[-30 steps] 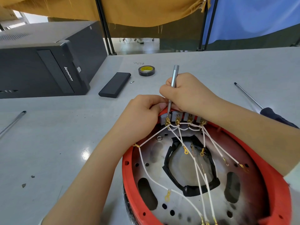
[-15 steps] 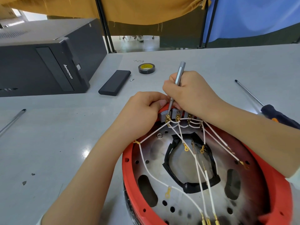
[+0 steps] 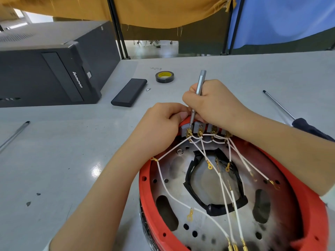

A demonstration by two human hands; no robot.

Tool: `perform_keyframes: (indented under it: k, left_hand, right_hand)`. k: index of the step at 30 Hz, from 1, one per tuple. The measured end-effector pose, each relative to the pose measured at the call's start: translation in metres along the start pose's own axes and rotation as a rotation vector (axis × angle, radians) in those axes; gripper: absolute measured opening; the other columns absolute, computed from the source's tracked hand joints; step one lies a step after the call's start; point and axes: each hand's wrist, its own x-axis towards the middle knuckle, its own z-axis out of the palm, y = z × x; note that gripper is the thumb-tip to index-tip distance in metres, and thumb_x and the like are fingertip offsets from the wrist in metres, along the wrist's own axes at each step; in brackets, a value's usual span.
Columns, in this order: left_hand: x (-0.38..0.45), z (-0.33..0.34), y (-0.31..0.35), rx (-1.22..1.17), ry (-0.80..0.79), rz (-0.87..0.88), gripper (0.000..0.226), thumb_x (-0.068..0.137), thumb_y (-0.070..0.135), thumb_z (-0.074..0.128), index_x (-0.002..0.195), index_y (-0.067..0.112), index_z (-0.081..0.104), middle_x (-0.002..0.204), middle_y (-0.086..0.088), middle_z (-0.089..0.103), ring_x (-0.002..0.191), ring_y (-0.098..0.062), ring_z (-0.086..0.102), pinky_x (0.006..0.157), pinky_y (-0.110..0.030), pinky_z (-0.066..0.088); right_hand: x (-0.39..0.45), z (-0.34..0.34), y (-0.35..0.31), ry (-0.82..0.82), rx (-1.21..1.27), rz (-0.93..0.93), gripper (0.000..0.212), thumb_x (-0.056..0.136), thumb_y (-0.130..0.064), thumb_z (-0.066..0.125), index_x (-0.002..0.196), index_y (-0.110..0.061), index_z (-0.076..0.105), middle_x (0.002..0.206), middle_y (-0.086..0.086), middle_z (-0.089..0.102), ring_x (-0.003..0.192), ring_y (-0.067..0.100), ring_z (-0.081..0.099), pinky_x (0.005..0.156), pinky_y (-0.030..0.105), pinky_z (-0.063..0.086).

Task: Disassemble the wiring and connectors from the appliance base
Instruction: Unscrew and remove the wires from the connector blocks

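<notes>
A round appliance base [image 3: 145, 192] with a red rim and a perforated metal plate lies upside down at the lower right. White wires [image 3: 168, 194] with brass ring terminals fan out from a grey terminal block [image 3: 196, 128] at its far rim. My right hand [image 3: 215, 104] grips a slim grey screwdriver [image 3: 200, 84], whose tip sits on the leftmost brass connector [image 3: 188, 132]. My left hand [image 3: 159, 127] curls over the red rim just left of the block and holds it.
A black computer case [image 3: 45, 75] stands at the left. A flat black box [image 3: 129, 92], a small bit [image 3: 148, 89] and a tape roll [image 3: 164, 76] lie behind my hands. A long screwdriver [image 3: 282, 109] lies at right, a metal rod [image 3: 13, 134] at left.
The screwdriver's top has tilted slightly to the right while its tip stays on the leftmost connector. Both hands keep their places.
</notes>
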Motion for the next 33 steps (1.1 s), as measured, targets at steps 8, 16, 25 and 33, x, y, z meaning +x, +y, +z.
perform_keyframes:
  k: [8,16,25,33]
  left_hand:
    - [0.0,-0.001,0.0,-0.017,0.005,0.008,0.028,0.096,0.019,0.047,0.095,0.035,0.07,0.094,0.016,0.07,0.089,0.001,0.061,0.071,-0.005,0.04]
    - [0.0,0.001,0.001,-0.003,0.007,-0.001,0.027,0.096,0.019,0.046,0.099,0.032,0.071,0.095,0.011,0.07,0.089,-0.005,0.061,0.079,-0.015,0.044]
    - [0.0,0.0,0.001,-0.029,0.019,0.033,0.029,0.095,0.018,0.048,0.087,0.036,0.069,0.09,0.012,0.071,0.086,-0.005,0.062,0.079,-0.02,0.046]
    - [0.0,-0.001,0.0,0.001,0.004,0.052,0.03,0.096,0.017,0.046,0.082,0.034,0.066,0.05,0.028,0.054,0.052,0.01,0.049,0.051,-0.006,0.034]
  right_hand:
    - [-0.003,0.0,0.002,0.033,-0.008,-0.032,0.031,0.086,-0.013,0.051,0.057,-0.004,0.043,0.046,0.004,0.039,0.039,0.01,0.038,0.042,0.023,0.034]
    - [0.002,0.0,0.0,-0.021,-0.035,0.004,0.03,0.083,-0.013,0.05,0.055,-0.005,0.041,0.045,0.003,0.036,0.041,0.011,0.034,0.04,0.022,0.028]
    - [-0.007,0.0,0.006,-0.014,0.015,-0.152,0.045,0.099,-0.028,0.044,0.057,-0.013,0.043,0.04,-0.006,0.048,0.041,0.005,0.049,0.049,0.015,0.039]
    - [-0.011,0.001,0.004,-0.006,-0.051,-0.256,0.048,0.099,-0.03,0.044,0.066,0.005,0.045,0.054,0.017,0.049,0.052,0.022,0.051,0.048,0.019,0.039]
